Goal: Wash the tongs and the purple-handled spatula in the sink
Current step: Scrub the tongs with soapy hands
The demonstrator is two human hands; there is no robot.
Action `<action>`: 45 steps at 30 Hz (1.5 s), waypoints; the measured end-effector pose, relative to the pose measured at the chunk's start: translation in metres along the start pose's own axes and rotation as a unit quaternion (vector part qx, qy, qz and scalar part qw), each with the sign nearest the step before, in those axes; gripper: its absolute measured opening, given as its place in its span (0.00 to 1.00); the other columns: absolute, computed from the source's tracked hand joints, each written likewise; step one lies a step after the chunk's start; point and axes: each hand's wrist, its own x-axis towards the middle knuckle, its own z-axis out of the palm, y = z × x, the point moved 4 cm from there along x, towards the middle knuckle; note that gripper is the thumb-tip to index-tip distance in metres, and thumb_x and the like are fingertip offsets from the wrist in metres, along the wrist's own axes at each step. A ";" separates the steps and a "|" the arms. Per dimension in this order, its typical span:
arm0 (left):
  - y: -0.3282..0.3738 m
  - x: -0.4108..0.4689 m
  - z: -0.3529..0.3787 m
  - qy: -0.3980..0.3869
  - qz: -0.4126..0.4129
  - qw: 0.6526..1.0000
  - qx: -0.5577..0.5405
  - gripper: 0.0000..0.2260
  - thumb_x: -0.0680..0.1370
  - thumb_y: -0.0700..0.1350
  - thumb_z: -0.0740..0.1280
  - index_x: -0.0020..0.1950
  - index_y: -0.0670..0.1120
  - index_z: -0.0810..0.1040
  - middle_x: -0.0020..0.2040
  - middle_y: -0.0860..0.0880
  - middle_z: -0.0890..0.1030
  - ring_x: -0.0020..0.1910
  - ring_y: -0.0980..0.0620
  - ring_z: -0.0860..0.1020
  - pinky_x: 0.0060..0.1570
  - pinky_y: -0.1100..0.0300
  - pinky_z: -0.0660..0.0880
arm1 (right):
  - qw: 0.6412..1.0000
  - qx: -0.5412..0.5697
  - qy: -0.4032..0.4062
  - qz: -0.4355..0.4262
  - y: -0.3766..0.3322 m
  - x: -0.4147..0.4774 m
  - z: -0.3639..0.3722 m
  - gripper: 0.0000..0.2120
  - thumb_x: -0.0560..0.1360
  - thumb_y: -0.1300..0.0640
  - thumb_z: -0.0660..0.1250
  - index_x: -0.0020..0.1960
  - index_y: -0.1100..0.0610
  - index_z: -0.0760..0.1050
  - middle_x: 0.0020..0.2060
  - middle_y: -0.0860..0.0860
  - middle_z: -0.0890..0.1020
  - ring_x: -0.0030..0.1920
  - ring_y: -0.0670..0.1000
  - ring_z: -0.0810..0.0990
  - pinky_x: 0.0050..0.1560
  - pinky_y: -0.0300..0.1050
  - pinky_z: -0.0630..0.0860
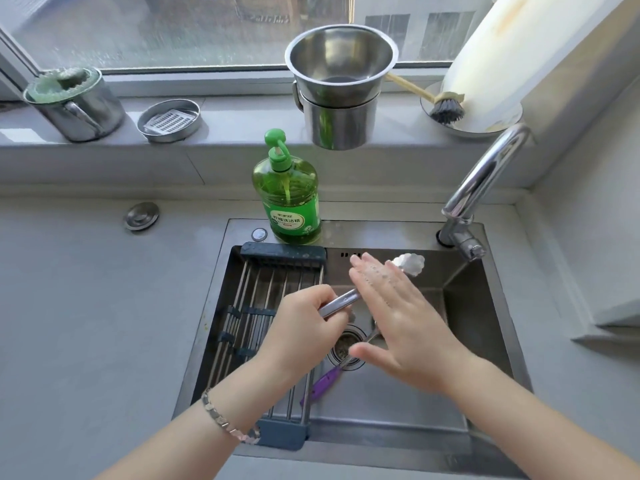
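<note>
A ribbed steel drying rack spans the left side of the sink. The left hand grips the handle end of the polished metal tongs, whose long axis rises rightward to a scalloped head. Below them, the purple-handled spatula lies on the sink floor, plastic grip toward the left wrist. Its far end is hidden under the right hand. That hand is flat, soapy and straight-fingered, appears to rest across the tongs' shaft, and is judged the nearer to the spatula.
</note>
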 end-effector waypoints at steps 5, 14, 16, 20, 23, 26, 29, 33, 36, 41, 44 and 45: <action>-0.008 -0.008 0.003 -0.008 0.000 1.000 -0.012 0.10 0.74 0.39 0.68 0.33 0.42 0.74 0.27 0.47 0.73 0.27 0.52 0.69 0.29 0.57 0.68 | 0.993 0.040 0.034 0.109 0.033 -0.006 -0.009 0.47 0.72 0.28 0.37 0.74 0.64 0.56 0.74 0.59 0.60 0.74 0.48 0.49 0.74 0.42 0.40; -0.001 -0.015 0.018 -0.015 0.003 1.000 -0.019 0.15 0.72 0.33 0.66 0.33 0.53 0.74 0.27 0.56 0.77 0.28 0.59 0.73 0.32 0.61 0.72 | 0.998 0.003 -0.014 -0.059 -0.026 -0.023 0.015 0.40 0.75 0.32 0.44 0.71 0.65 0.57 0.71 0.61 0.65 0.73 0.55 0.56 0.73 0.50 0.50; -0.005 -0.017 0.017 -0.010 -0.006 1.000 -0.014 0.16 0.72 0.33 0.66 0.32 0.53 0.73 0.26 0.56 0.76 0.28 0.58 0.73 0.31 0.61 0.71 | 0.999 -0.002 -0.008 -0.040 -0.014 -0.020 0.010 0.40 0.75 0.32 0.42 0.71 0.64 0.58 0.70 0.60 0.67 0.72 0.54 0.58 0.72 0.49 0.52; -0.008 -0.016 0.019 -0.003 -0.004 1.000 0.003 0.14 0.72 0.34 0.66 0.30 0.47 0.70 0.27 0.49 0.73 0.30 0.45 0.73 0.32 0.51 0.71 | 0.996 0.009 0.016 0.088 0.011 -0.021 0.004 0.42 0.76 0.32 0.41 0.70 0.67 0.63 0.69 0.62 0.68 0.72 0.57 0.60 0.72 0.50 0.49; -0.004 -0.017 0.024 -0.020 0.017 1.000 -0.003 0.13 0.72 0.33 0.67 0.32 0.50 0.72 0.27 0.55 0.73 0.28 0.55 0.70 0.32 0.59 0.70 | 0.999 0.003 -0.012 -0.031 -0.019 -0.031 0.017 0.39 0.76 0.33 0.45 0.70 0.65 0.60 0.69 0.60 0.68 0.72 0.55 0.58 0.73 0.50 0.50; -0.006 -0.018 0.031 -0.064 -0.012 0.998 -0.013 0.11 0.71 0.34 0.68 0.34 0.47 0.71 0.27 0.55 0.70 0.26 0.59 0.66 0.31 0.63 0.67 | 0.999 0.007 0.022 0.047 0.005 -0.029 0.010 0.39 0.76 0.33 0.43 0.70 0.66 0.62 0.68 0.61 0.69 0.71 0.55 0.59 0.73 0.47 0.49; 0.003 -0.019 0.036 -0.115 -0.025 0.991 -0.062 0.09 0.70 0.32 0.67 0.36 0.45 0.72 0.27 0.54 0.70 0.25 0.61 0.67 0.30 0.65 0.67 | 0.997 0.054 0.025 0.056 -0.005 -0.032 0.010 0.42 0.76 0.32 0.42 0.70 0.67 0.61 0.69 0.63 0.67 0.72 0.56 0.57 0.73 0.48 0.49; 0.001 -0.016 0.032 -0.151 -0.049 0.975 -0.155 0.11 0.70 0.27 0.67 0.42 0.42 0.76 0.33 0.50 0.77 0.33 0.58 0.77 0.36 0.62 0.77 | 0.995 0.070 -0.020 -0.069 -0.038 -0.043 0.015 0.42 0.75 0.32 0.42 0.71 0.66 0.57 0.72 0.59 0.59 0.74 0.53 0.55 0.75 0.46 0.47; -0.008 -0.017 0.030 -0.232 -0.117 0.928 -0.269 0.16 0.69 0.24 0.67 0.41 0.43 0.68 0.28 0.51 0.67 0.28 0.56 0.69 0.33 0.65 0.73 | 0.998 0.069 -0.005 0.012 -0.012 -0.038 0.006 0.42 0.76 0.32 0.39 0.71 0.66 0.63 0.72 0.58 0.63 0.73 0.53 0.58 0.74 0.48 0.47; -0.004 -0.021 0.029 -0.307 -0.133 0.896 -0.292 0.15 0.65 0.29 0.69 0.49 0.41 0.77 0.37 0.48 0.81 0.39 0.54 0.80 0.43 0.62 0.79 | 0.992 0.070 -0.023 -0.107 -0.031 -0.043 0.013 0.37 0.77 0.35 0.43 0.71 0.62 0.63 0.71 0.58 0.64 0.73 0.53 0.58 0.75 0.48 0.49; -0.006 -0.022 0.030 -0.331 -0.167 0.878 -0.305 0.14 0.65 0.30 0.69 0.40 0.45 0.69 0.28 0.53 0.69 0.28 0.58 0.72 0.39 0.63 0.77 | 0.994 0.101 -0.009 -0.033 -0.013 -0.035 0.006 0.36 0.78 0.36 0.40 0.71 0.61 0.65 0.71 0.58 0.66 0.73 0.50 0.58 0.74 0.46 0.48; -0.005 -0.022 0.030 -0.336 -0.172 0.875 -0.302 0.15 0.66 0.29 0.69 0.38 0.46 0.67 0.28 0.53 0.68 0.27 0.58 0.71 0.39 0.62 0.77 | 0.993 0.115 -0.008 -0.018 -0.013 -0.034 0.006 0.37 0.78 0.36 0.40 0.71 0.62 0.64 0.71 0.58 0.66 0.73 0.50 0.57 0.74 0.46 0.48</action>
